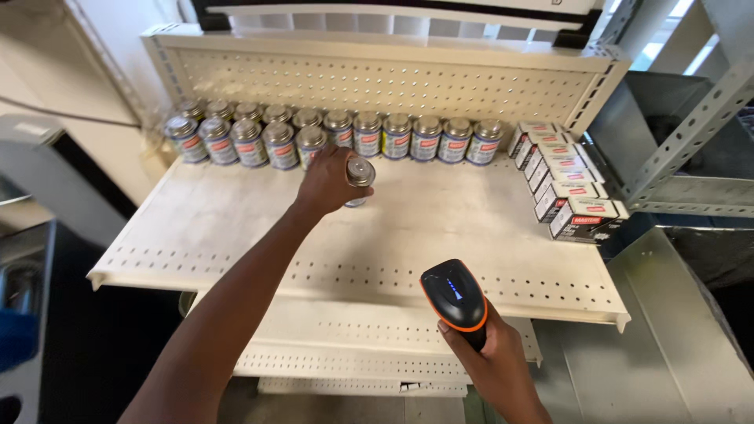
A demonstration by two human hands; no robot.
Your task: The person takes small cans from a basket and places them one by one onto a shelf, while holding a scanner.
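Looking down from the head camera, a white perforated metal shelf (236, 235) fills the middle of the view, its pale surface scuffed and dotted with rows of small holes along the front edge. Behind the shelf rises a white pegboard back panel (377, 78), and against that panel stands a row of small metal cans (408, 137) with coloured labels, two deep toward the shelf's left end. At the shelf's right end a line of small white boxes (565, 188) runs from the panel toward the front edge. The left hand (326, 182) reaches over the shelf just in front of the can row, fingers wrapped around one can (360, 177) that stands upright, slightly apart from the rest. The right hand (495, 365) sits below the shelf's front edge, fingers closed around the handle of a black and orange handheld scanner (455, 294) whose head points up toward the shelf. Most of the shelf surface in front of the cans lies bare. Lower shelves (353, 345) step out beneath the front edge, and grey slotted metal framing (691, 133) stands right of the boxes.
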